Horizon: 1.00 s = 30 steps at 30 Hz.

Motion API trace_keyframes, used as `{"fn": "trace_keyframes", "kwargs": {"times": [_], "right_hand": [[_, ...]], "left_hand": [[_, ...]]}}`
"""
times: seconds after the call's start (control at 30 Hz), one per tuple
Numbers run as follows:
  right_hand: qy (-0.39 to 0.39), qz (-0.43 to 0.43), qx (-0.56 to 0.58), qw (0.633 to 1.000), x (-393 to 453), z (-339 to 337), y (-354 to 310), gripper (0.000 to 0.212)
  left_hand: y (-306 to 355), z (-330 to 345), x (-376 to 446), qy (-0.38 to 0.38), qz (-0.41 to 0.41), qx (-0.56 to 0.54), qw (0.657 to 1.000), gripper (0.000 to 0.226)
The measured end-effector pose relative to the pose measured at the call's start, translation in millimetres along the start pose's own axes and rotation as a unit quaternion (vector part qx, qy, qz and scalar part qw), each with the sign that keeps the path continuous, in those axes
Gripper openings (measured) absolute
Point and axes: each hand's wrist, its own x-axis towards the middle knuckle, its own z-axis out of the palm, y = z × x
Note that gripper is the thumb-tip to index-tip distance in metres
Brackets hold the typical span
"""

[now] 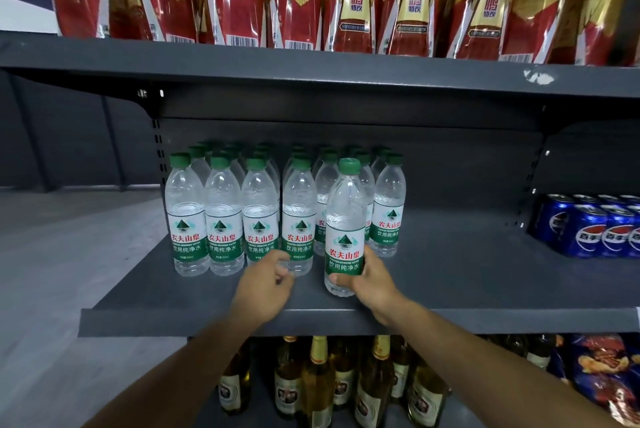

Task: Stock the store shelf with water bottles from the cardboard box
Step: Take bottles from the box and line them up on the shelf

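Note:
My right hand (pixel 367 280) grips a clear water bottle (pixel 346 216) with a green cap and green label around its lower part. The bottle is upright at the front of the grey middle shelf (pixel 467 275). Several matching bottles (pixel 221 220) stand in rows behind and to its left. My left hand (pixel 266 284) is at the base of the fourth front-row bottle (pixel 298 216), with curled fingers against it. Whether that hand holds the bottle is unclear. The cardboard box is out of view.
Blue cola cans (pixel 595 230) stand at the shelf's right end, with bare shelf between them and the water. Red-and-gold drink bottles (pixel 353 2) fill the shelf above. Beer bottles (pixel 318 382) and snack bags (pixel 602 372) sit below. Grey floor (pixel 69 254) lies left.

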Motion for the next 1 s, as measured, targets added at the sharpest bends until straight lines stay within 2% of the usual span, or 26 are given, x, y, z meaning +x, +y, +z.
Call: {"fn": "trace_keyframes", "kwargs": {"times": [0.27, 0.43, 0.53, 0.77, 1.0], "right_hand": [[-0.017, 0.016, 0.025, 0.999, 29, 10, 13, 0.067], [-0.016, 0.01, 0.021, 1.0, 47, 13, 20, 0.063], [-0.006, 0.001, 0.012, 1.0, 55, 16, 25, 0.063], [0.035, -0.013, -0.002, 0.999, 65, 23, 29, 0.058], [0.035, -0.011, 0.031, 0.999, 66, 22, 32, 0.055]], "left_hand": [[-27, 11, 5, 0.044, 0.003, 0.058, 0.997, 0.029], [-31, 19, 13, 0.051, -0.023, 0.071, 0.996, 0.027], [-34, 24, 15, 0.055, -0.041, 0.077, 0.995, 0.027], [-35, 28, 13, 0.073, -0.012, 0.102, 0.992, 0.027], [-34, 30, 9, 0.093, -0.016, 0.105, 0.99, 0.026]]}}
